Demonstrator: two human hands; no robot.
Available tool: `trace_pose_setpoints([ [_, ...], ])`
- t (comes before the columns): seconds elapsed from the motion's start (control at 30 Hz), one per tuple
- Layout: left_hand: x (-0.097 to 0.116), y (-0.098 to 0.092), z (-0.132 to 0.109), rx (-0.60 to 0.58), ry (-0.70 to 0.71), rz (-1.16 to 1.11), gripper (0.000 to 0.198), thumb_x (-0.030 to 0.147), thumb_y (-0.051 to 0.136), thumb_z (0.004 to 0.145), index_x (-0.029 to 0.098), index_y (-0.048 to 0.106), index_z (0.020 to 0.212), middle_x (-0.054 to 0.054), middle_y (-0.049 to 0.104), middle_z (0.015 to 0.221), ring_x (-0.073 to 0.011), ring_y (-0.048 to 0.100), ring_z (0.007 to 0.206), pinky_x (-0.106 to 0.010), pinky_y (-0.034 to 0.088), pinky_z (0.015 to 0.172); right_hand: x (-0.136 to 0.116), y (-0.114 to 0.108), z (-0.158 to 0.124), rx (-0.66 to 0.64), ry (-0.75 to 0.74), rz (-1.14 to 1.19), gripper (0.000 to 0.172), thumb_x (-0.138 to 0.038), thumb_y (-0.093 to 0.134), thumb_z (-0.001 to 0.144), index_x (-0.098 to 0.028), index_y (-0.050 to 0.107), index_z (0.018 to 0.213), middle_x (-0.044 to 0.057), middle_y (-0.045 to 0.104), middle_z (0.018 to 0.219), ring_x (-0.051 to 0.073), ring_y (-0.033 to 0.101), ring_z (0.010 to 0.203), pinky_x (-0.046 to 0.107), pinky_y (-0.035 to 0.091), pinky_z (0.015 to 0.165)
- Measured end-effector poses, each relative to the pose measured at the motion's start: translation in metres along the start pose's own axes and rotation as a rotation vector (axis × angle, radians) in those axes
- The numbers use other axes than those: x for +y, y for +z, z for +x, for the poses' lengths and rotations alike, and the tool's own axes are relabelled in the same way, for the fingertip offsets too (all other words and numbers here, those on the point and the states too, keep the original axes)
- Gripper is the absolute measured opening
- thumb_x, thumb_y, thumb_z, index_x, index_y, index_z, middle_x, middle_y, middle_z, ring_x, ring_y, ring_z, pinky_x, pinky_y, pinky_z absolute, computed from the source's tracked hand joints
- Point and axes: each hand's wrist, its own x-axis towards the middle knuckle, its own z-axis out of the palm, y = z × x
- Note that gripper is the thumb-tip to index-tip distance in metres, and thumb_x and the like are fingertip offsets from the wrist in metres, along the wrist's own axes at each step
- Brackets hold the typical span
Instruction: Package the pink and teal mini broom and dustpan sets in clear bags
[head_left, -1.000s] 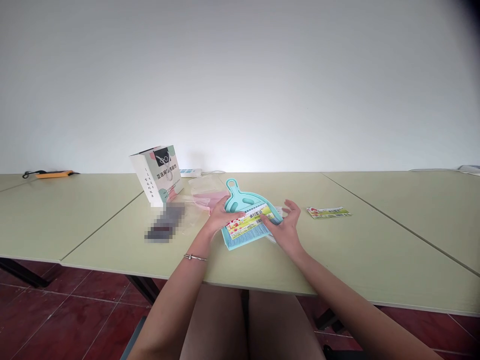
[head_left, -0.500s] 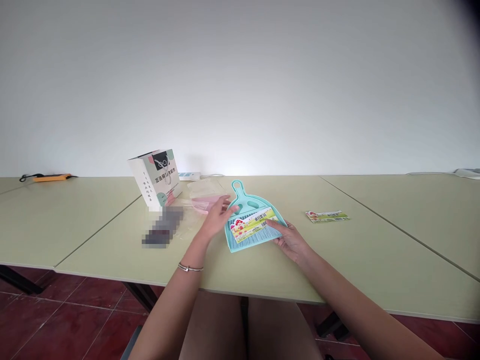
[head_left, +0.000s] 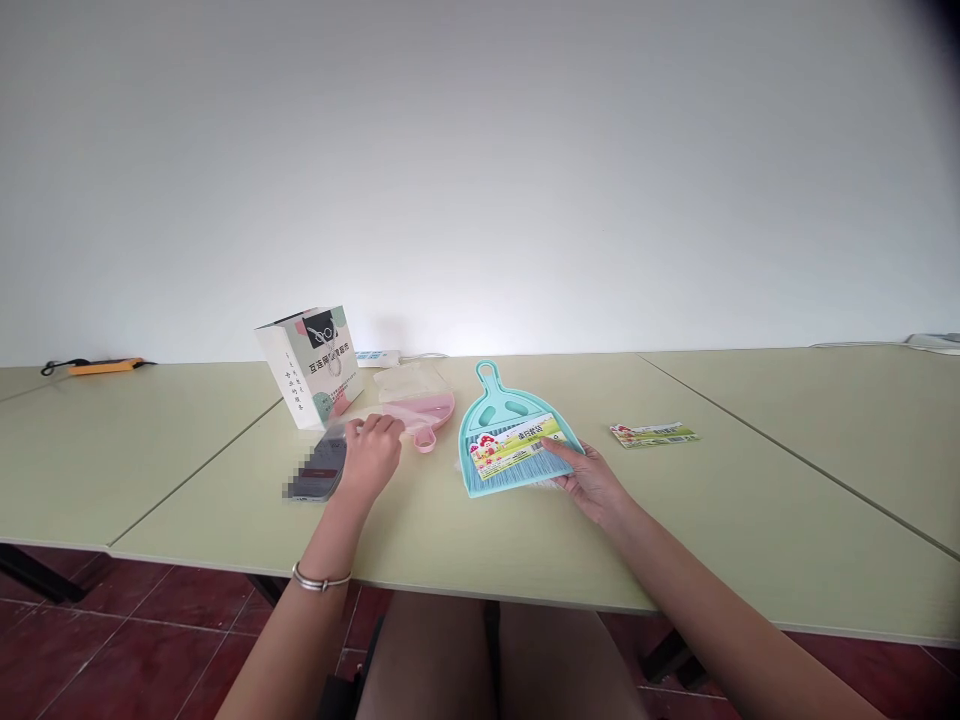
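My right hand (head_left: pixel 592 482) grips the lower right edge of a turquoise dustpan (head_left: pixel 491 405), thumb on top. A brush with blue bristles (head_left: pixel 525 466) lies in the pan, and a printed card label (head_left: pixel 517 446) covers part of it. To the left, my left hand (head_left: pixel 373 455) is closed, its fingertips pinching a thin clear plastic bag (head_left: pixel 358 417) over the table. Beyond that hand a pink dustpan (head_left: pixel 436 405) lies on the table, its handle towards me. The left hand's thumb is mostly hidden.
A printed paper bag (head_left: pixel 319 370) stands at the back left, with a partly blurred phone (head_left: pixel 322 468) before it. More clear plastic (head_left: pixel 409 382) lies behind the pink dustpan. Another card label (head_left: pixel 654 435) rests at right. An orange power strip (head_left: pixel 106 367) sits far left.
My left hand has left the turquoise dustpan, moved left and closed on the plastic bag. My right hand has shifted the turquoise dustpan slightly right. More of the pink dustpan shows.
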Motion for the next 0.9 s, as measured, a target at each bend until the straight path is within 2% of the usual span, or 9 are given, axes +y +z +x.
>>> trace_pose_setpoints([
  [0.1, -0.003, -0.005, -0.011, 0.221, 0.174, -0.136, 0.029, 0.008, 0.038, 0.084, 0.023, 0.063, 0.087, -0.004, 0.068, 0.106, -0.0216, 0.056, 0.108, -0.044, 0.029, 0.093, -0.003, -0.002, 0.001, 0.033, -0.004, 0.012, 0.028, -0.018, 0.08, 0.057, -0.016, 0.069, 0.083, 0.006, 0.074, 0.089, 0.021, 0.069, 0.088, 0.025, 0.059, 0.067],
  [0.2, -0.013, -0.001, -0.023, 0.292, 0.143, -0.177, 0.025, 0.01, 0.04, 0.085, 0.023, 0.062, 0.082, -0.003, 0.067, 0.11, -0.022, 0.053, 0.113, -0.045, 0.029, 0.094, -0.004, -0.004, 0.002, 0.055, 0.004, 0.016, 0.026, -0.017, 0.08, 0.059, -0.016, 0.069, 0.083, 0.006, 0.074, 0.089, 0.021, 0.069, 0.088, 0.024, 0.059, 0.068],
  [0.33, -0.022, 0.013, -0.034, 0.193, 0.03, -0.147, 0.026, 0.008, 0.042, 0.081, 0.024, 0.06, 0.09, -0.007, 0.06, 0.122, -0.0251, 0.048, 0.12, -0.048, 0.03, 0.094, -0.002, -0.006, 0.004, 0.034, 0.01, -0.001, 0.027, -0.018, 0.08, 0.059, -0.015, 0.069, 0.083, 0.006, 0.074, 0.088, 0.021, 0.069, 0.086, 0.026, 0.06, 0.069],
  [0.5, -0.02, 0.023, -0.037, 0.08, 0.017, -0.141, 0.029, 0.014, 0.047, 0.079, 0.024, 0.057, 0.104, -0.01, 0.051, 0.133, -0.0285, 0.04, 0.129, -0.052, 0.029, 0.097, -0.001, -0.007, 0.005, 0.035, 0.007, -0.024, 0.027, -0.018, 0.08, 0.059, -0.015, 0.069, 0.083, 0.006, 0.074, 0.087, 0.021, 0.069, 0.084, 0.026, 0.06, 0.067],
  [0.63, -0.018, 0.015, -0.034, 0.034, 0.03, -0.153, 0.027, 0.012, 0.039, 0.083, 0.024, 0.06, 0.094, -0.008, 0.057, 0.128, -0.026, 0.043, 0.127, -0.052, 0.029, 0.098, -0.002, -0.007, 0.004, 0.053, 0.012, -0.041, 0.027, -0.017, 0.08, 0.058, -0.015, 0.069, 0.082, 0.006, 0.074, 0.084, 0.021, 0.07, 0.08, 0.025, 0.059, 0.063],
  [0.7, -0.015, 0.007, -0.034, -0.022, 0.019, -0.156, 0.036, 0.01, 0.039, 0.081, 0.025, 0.059, 0.106, -0.008, 0.053, 0.132, -0.0258, 0.04, 0.13, -0.053, 0.028, 0.1, -0.003, -0.006, 0.003, 0.055, 0.012, -0.047, 0.026, -0.017, 0.08, 0.058, -0.015, 0.069, 0.082, 0.006, 0.074, 0.084, 0.021, 0.07, 0.08, 0.025, 0.059, 0.063],
  [0.8, -0.004, -0.003, -0.034, -0.155, 0.039, -0.138, 0.059, 0.016, 0.05, 0.074, 0.025, 0.043, 0.132, -0.012, 0.038, 0.145, -0.0309, 0.029, 0.136, -0.058, 0.022, 0.103, -0.003, -0.006, 0.003, 0.044, 0.004, -0.04, 0.026, -0.018, 0.08, 0.059, -0.016, 0.069, 0.082, 0.006, 0.074, 0.086, 0.021, 0.069, 0.082, 0.026, 0.059, 0.065],
  [0.87, 0.008, -0.003, -0.033, -0.186, 0.091, -0.117, 0.067, 0.019, 0.054, 0.073, 0.025, 0.037, 0.137, -0.013, 0.03, 0.149, -0.0328, 0.025, 0.138, -0.059, 0.018, 0.104, -0.002, -0.007, 0.003, 0.043, 0.002, -0.036, 0.026, -0.018, 0.08, 0.059, -0.016, 0.068, 0.082, 0.006, 0.074, 0.086, 0.021, 0.07, 0.082, 0.026, 0.06, 0.066],
  [0.9, 0.014, -0.001, -0.031, -0.169, 0.12, -0.111, 0.063, 0.017, 0.053, 0.075, 0.026, 0.04, 0.136, -0.013, 0.031, 0.149, -0.0319, 0.026, 0.137, -0.058, 0.019, 0.105, -0.002, -0.007, 0.003, 0.047, 0.003, -0.038, 0.026, -0.018, 0.08, 0.059, -0.016, 0.068, 0.081, 0.006, 0.074, 0.086, 0.021, 0.07, 0.082, 0.026, 0.06, 0.066],
])
